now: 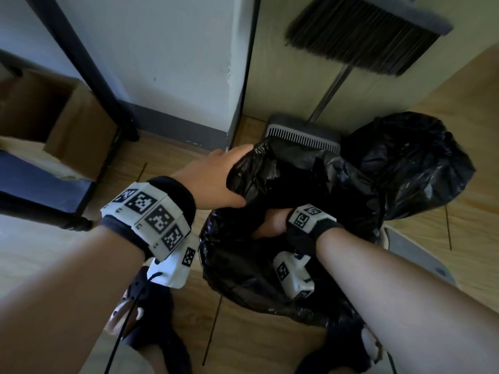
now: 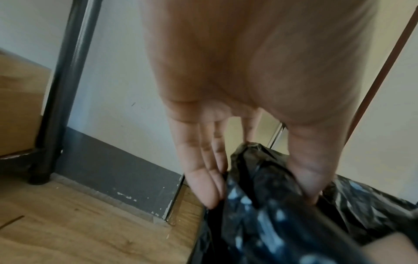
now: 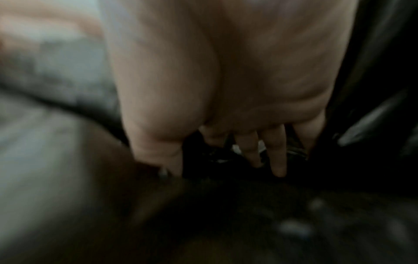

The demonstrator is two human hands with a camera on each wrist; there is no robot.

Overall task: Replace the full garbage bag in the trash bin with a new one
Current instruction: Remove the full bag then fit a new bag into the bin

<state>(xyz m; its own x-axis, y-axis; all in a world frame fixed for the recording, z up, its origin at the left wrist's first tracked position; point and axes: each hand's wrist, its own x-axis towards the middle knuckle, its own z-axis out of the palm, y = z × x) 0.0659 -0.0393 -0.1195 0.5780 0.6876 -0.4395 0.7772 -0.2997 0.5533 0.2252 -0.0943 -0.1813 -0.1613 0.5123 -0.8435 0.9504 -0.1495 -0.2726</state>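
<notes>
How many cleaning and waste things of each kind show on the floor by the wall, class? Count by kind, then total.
Black garbage bags: 2, a new one gripped by the left hand, a full one
Broom: 1
Dustpan: 1
Total: 4

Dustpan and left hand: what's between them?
Only the raised edge of the new bag, seen in the head view. The left hand pinches that edge, and the dustpan stands just behind it.
</notes>
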